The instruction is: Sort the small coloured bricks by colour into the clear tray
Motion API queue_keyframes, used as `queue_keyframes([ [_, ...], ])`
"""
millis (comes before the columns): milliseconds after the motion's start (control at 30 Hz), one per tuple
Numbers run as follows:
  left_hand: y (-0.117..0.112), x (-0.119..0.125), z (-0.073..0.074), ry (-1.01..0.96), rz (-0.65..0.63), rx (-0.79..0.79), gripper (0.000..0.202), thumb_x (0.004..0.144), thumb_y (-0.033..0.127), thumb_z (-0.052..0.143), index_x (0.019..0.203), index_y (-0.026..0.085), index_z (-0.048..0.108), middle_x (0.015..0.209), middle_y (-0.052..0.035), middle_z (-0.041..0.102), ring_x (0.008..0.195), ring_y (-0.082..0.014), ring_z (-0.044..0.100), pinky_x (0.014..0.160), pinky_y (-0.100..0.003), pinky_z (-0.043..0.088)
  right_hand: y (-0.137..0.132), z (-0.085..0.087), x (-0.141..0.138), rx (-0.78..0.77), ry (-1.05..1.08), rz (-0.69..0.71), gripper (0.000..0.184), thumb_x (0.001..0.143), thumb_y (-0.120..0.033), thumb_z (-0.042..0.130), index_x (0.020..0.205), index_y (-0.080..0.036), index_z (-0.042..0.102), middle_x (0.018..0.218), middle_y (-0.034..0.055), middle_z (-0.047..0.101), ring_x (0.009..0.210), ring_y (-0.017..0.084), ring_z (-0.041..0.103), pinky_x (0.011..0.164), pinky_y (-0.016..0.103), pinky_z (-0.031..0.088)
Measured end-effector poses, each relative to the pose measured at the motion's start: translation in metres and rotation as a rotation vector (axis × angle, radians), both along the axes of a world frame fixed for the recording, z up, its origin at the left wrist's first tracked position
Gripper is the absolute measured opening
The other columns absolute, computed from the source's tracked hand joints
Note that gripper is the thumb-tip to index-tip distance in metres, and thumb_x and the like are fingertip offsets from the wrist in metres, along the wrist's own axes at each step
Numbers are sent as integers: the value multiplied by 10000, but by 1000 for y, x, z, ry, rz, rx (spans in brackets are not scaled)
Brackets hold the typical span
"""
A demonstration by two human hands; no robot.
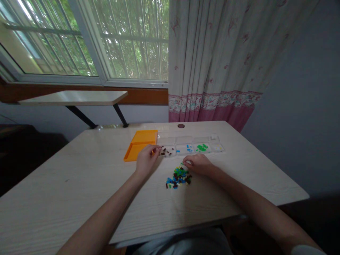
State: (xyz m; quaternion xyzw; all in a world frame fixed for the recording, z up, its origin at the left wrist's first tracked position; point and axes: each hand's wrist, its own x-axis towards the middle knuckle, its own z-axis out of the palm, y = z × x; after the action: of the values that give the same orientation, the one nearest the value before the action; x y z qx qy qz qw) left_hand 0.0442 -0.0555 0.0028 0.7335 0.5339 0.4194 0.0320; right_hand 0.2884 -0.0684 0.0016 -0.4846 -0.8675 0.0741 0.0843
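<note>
My left hand [147,159] pinches a small dark brown brick [161,146] above the left compartment of a clear plastic tray [175,154]. Loose brown pieces [167,152] lie in that compartment. Blue pieces [188,148] sit in the one beside it, then green pieces [202,147], and a few pale yellow ones at the right end. My right hand [198,163] has thumb and finger closed on a small green brick [182,163], just over the far edge of a mixed pile of small bricks [178,178] in blue, green, brown and yellow.
An orange two-part tray [145,136] lies left of the clear one, partly behind my left hand. A raised white shelf [77,97] on black legs stands at the table's back left. Behind the table [87,184] are a barred window and a curtain [212,71].
</note>
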Motion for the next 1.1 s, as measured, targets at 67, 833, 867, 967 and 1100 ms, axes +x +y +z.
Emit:
queue_keyframes([
  [67,2,-2,-1,53,48,-25,252,817,349,468,845,169,642,704,-25,615,623,-139,534,578,-226,388,1,0,0,-26,-5,-42,276,831,-403,448,968,-268,646,860,17,686,795,155,618,678,229,397],
  [833,-26,32,4,174,-538,-151,166,807,278,519,795,173,647,713,-26,603,681,-121,548,618,-208,417,-6,-13,-6,317,296,134,164,778,-277,506,823,-200,644,480,-38,550,421,78,453,474,186,286],
  [867,-26,33,3,174,-529,-144,159,807,269,519,788,171,642,709,-25,599,682,-122,548,619,-210,418,-6,-13,-7,325,311,145,164,779,-278,504,820,-199,642,471,-41,541,417,76,446,471,184,284],
  [967,-25,32,2,167,-504,-119,141,802,259,526,814,171,635,727,-27,598,689,-122,547,621,-212,421,-7,-14,-8,333,336,159,172,789,-285,491,808,-197,637,460,-46,527,411,71,436,472,179,287],
  [1100,-25,31,2,143,-534,-89,140,808,236,513,828,171,635,719,-26,597,681,-115,548,625,-207,420,-8,-13,-8,316,357,134,196,798,-323,493,859,-197,631,473,-46,530,418,71,443,473,173,294],
])
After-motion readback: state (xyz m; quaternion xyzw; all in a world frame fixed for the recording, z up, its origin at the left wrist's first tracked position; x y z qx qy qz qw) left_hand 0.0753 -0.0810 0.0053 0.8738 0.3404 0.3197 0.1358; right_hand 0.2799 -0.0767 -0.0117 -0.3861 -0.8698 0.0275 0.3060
